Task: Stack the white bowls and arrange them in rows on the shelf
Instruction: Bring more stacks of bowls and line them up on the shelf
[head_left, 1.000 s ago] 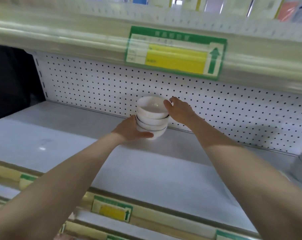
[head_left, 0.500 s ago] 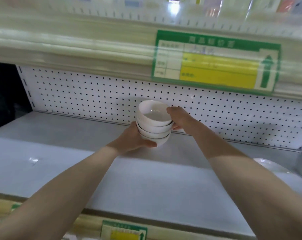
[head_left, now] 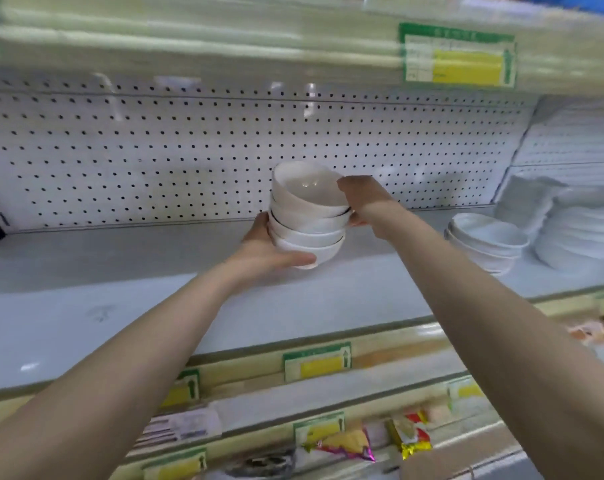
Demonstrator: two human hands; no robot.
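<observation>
Item: stack of white bowls [head_left: 307,220], four nested, mouths upward.
Long axis: the stack stands close to upright. The three lower bowls sit level. The top bowl is tipped, so its mouth faces partly toward the camera.
Location: over the middle of the shelf [head_left: 138,306], toward the back, in front of the pegboard panel [head_left: 155,150]. Whether the lowest bowl touches the shelf cannot be told.
Left hand [head_left: 269,251]: cupped round the foot of the stack from the left. The thumb lies along the front of the lowest bowl, and the fingers are hidden behind the bowls. It holds the stack.
Right hand [head_left: 363,199]: at the right side of the stack, with the thumb on the rim of the top bowl. The fingers curl round the far side, mostly hidden. It grips the upper bowls.
Second stack of bowls [head_left: 484,244]: white, mouths upward, resting on the same shelf well to the right, apart from the held stack.
Plates [head_left: 577,237]: white pile at the far right of the shelf, just beside the second stack.
Upper price label [head_left: 456,57]: green and yellow, on the edge of the shelf above. Its text is blurred.
Lower price label [head_left: 316,362]: green and yellow, on the front edge of this shelf.
Snack packets [head_left: 338,445]: bright wrappers on the tier below.
</observation>
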